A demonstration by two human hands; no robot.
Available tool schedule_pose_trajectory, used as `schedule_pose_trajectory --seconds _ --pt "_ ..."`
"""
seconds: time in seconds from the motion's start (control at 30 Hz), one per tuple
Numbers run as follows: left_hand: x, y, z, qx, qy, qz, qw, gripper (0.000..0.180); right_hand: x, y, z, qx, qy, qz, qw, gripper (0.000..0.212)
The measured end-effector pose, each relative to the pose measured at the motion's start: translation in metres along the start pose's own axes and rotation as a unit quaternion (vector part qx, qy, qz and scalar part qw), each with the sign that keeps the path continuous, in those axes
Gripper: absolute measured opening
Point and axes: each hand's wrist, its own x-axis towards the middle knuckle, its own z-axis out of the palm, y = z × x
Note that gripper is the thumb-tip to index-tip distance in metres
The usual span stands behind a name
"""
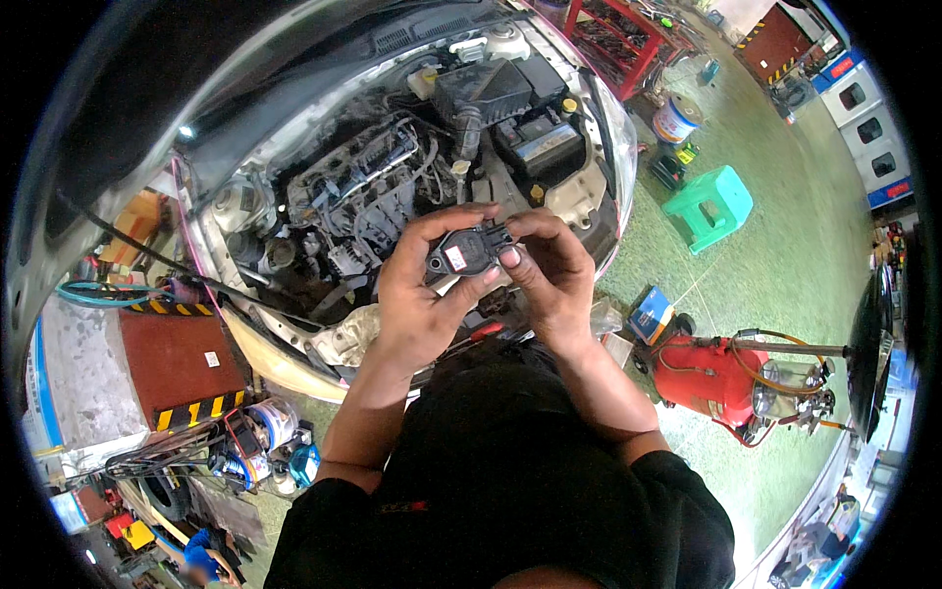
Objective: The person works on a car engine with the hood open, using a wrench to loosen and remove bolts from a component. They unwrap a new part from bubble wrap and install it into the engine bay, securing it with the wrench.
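Observation:
Both my hands are raised over the front of a car's open engine bay (368, 211). Between them is a small black plastic car part (476, 245) with a white label, a mounting hole at its left end and a connector-like end at the right. My left hand (417, 294) grips its left side, thumb below and fingers above. My right hand (557, 280) pinches the connector end between thumb and fingers. The exact kind of part cannot be made out. Beneath the hands lie the dirty engine (358, 182) and, to the right, the battery (540, 142).
A green plastic stool (711, 208) stands on the floor at the right. Nearer is a red wheeled tank (702, 378) with hoses, beside a blue box (651, 314). A red rack (623, 44) is at the far side. Buckets and tools crowd the lower left, where a person in blue (201, 555) shows.

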Motion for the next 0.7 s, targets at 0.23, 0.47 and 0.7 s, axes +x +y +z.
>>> schedule_pose_trajectory --seconds 0.23,0.47,0.7 --pt "0.0005 -0.0009 -0.0003 -0.042 -0.005 -0.013 0.999 0.046 -0.0007 0.0012 0.0 -0.024 0.003 -0.015 1.0 0.023" --pt "-0.0015 -0.0039 -0.0043 -0.077 -0.003 -0.05 0.996 0.052 0.0024 -0.004 0.003 -0.042 0.006 -0.003 0.999 0.023" --pt "-0.0017 -0.0064 -0.0084 -0.099 -0.002 -0.083 0.992 0.057 0.003 -0.0013 0.0056 -0.033 0.012 0.01 0.999 0.023"
